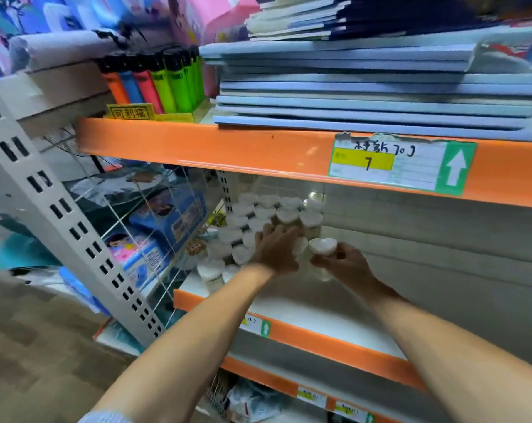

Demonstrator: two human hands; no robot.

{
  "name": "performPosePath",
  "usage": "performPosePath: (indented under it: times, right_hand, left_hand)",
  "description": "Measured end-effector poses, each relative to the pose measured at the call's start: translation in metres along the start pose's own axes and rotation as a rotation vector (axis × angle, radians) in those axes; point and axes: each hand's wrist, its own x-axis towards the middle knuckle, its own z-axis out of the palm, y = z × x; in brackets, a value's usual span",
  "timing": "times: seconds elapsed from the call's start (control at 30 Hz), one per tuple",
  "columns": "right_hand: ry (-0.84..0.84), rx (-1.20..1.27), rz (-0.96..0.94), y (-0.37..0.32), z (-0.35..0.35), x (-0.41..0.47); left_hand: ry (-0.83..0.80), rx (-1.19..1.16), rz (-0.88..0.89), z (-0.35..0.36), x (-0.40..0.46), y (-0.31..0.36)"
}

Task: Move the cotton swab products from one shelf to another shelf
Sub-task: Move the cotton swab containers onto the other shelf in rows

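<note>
Several clear cotton swab jars (pixel 267 213) with white heart-shaped lids stand grouped at the left of the white middle shelf (pixel 313 315). My left hand (pixel 275 247) reaches in over the group, its fingers curled down on a jar whose lid (pixel 300 245) shows at its right edge; the jar's body is hidden. My right hand (pixel 345 264) grips one cotton swab jar (pixel 322 248) by its side, just right of the group, upright and close above the shelf.
An orange shelf rail (pixel 228 148) with a price label (pixel 402 163) runs just above the hands. On the upper shelf stand lighters (pixel 158 80) and a stack of blue notebooks (pixel 377 96). A wire divider (pixel 155 227) bounds the jars on the left.
</note>
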Motion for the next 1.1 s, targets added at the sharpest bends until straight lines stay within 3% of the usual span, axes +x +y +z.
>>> performPosePath:
  times: [0.33, 1.1]
  right_hand:
    - [0.073, -0.011, 0.008, -0.002, 0.017, 0.014]
    - [0.268, -0.093, -0.086, 0.008, 0.051, 0.039]
  left_hand:
    - [0.117, 0.185, 0.083, -0.002, 0.015, -0.013]
    - [0.285, 0.186, 0.028, 0.004, 0.030, -0.036]
